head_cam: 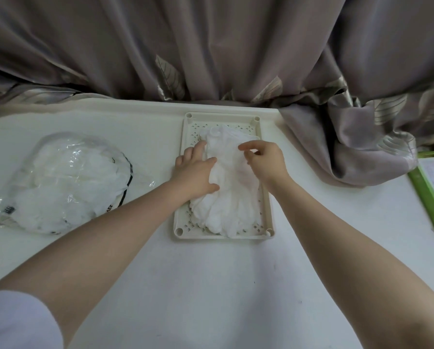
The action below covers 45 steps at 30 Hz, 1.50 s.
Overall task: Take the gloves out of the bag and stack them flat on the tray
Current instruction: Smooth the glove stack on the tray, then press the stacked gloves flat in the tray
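Gloves [232, 197] are piled on the cream tray [267, 197] mid-bench, a soft white thin-fabric heap, clearly light and floppy; left hand [197, 173] lies spread flat on the pile's left side, pressing it down; right hand [265, 161] has its fingers curled, pinching the top glove near the far end; the bag [60, 182] sits well apart on the left with plenty more inside; I'd grab each one by the cuff and smooth outward, since they'll bunch and slide
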{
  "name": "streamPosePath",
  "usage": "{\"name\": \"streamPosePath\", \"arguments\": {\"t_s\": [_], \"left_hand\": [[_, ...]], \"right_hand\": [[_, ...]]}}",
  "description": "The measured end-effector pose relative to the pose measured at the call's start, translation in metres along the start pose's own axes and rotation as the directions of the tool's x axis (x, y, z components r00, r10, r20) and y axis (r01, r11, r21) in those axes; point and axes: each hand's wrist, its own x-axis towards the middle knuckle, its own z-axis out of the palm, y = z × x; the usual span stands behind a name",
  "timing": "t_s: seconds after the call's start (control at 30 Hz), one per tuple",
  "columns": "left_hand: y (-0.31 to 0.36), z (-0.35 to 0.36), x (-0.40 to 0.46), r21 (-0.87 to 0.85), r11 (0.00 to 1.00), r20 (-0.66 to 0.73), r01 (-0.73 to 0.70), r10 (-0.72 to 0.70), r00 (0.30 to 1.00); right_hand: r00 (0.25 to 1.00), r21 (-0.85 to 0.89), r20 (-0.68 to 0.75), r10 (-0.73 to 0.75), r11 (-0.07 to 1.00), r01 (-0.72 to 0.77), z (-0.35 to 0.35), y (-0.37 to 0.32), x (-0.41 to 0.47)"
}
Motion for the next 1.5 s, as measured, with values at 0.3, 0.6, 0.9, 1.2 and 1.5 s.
{"name": "streamPosePath", "arguments": {"t_s": [0.3, 0.6, 0.9, 1.2, 1.5], "left_hand": [[-0.007, 0.007, 0.002, 0.072, 0.996, 0.103, 0.048, -0.056, 0.993], [-0.021, -0.003, -0.029, 0.09, 0.994, 0.102, 0.059, -0.068, 0.992], [-0.097, -0.034, -0.091, 0.078, 0.981, -0.393, -0.179, 0.195, 0.898], [-0.172, -0.058, -0.127, 0.107, 0.982, -0.268, 0.158, -0.124, 0.955], [-0.206, -0.053, -0.122, -0.017, 0.999, -0.071, 0.033, -0.034, 0.997]], "right_hand": [[0.851, -0.507, 0.144, -0.505, 0.7, 0.502, 0.014, 0.018, -0.011], [0.92, -0.696, 0.388, -0.05, 0.638, 0.328, 0.017, 0.003, -0.032], [0.877, -0.459, 0.368, -0.308, 0.76, 0.459, 0.069, -0.066, -0.059], [0.843, -0.406, 0.43, -0.324, 0.764, 0.501, 0.15, -0.102, -0.084], [0.89, -0.596, 0.456, -0.034, 0.73, 0.334, 0.206, -0.102, -0.089]]}}
